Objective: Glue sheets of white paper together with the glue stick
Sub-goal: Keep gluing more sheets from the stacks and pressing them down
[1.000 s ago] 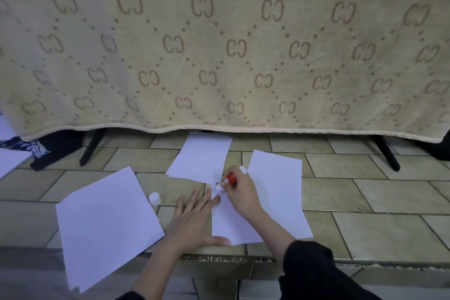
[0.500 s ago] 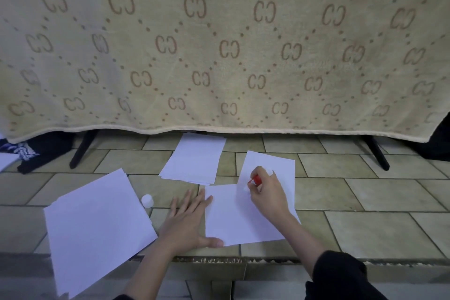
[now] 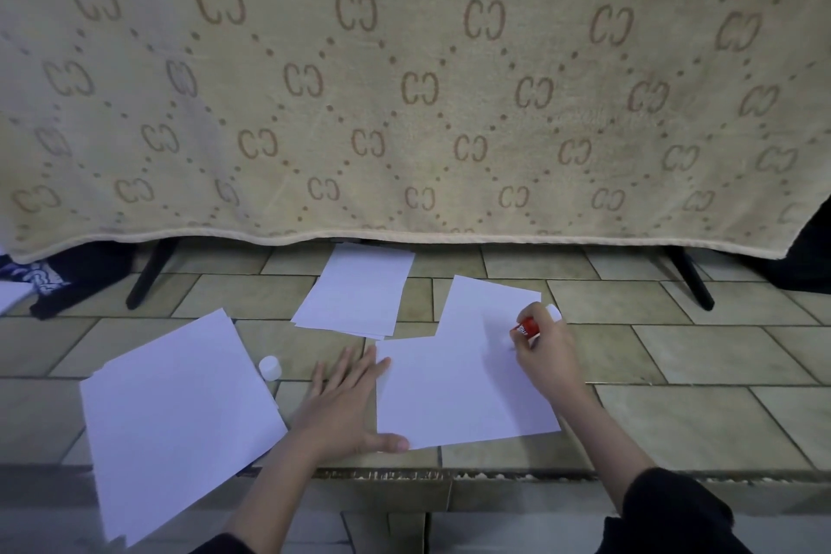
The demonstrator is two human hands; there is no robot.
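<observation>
A white sheet [image 3: 454,391] lies on the tiled floor in front of me, overlapping another sheet [image 3: 485,301] behind it. My right hand [image 3: 546,358] grips a red glue stick [image 3: 527,327] and holds its tip down on the paper near the sheets' right side. My left hand [image 3: 348,407] rests flat on the floor at the front sheet's left edge, with the thumb on its bottom-left corner. The glue stick's white cap [image 3: 270,368] stands on the floor left of my left hand.
A stack of white paper [image 3: 177,414] lies at the left, a smaller stack [image 3: 357,290] at the back centre. A beige patterned blanket [image 3: 404,81] hangs over a black-legged stand [image 3: 148,274] behind. Dark cloth [image 3: 67,279] lies far left. A floor step edge [image 3: 449,475] runs along the front.
My right hand has carried the glue stick rightward across the paper, from the top-left corner of the front sheet to the right side. My left hand has stayed in place.
</observation>
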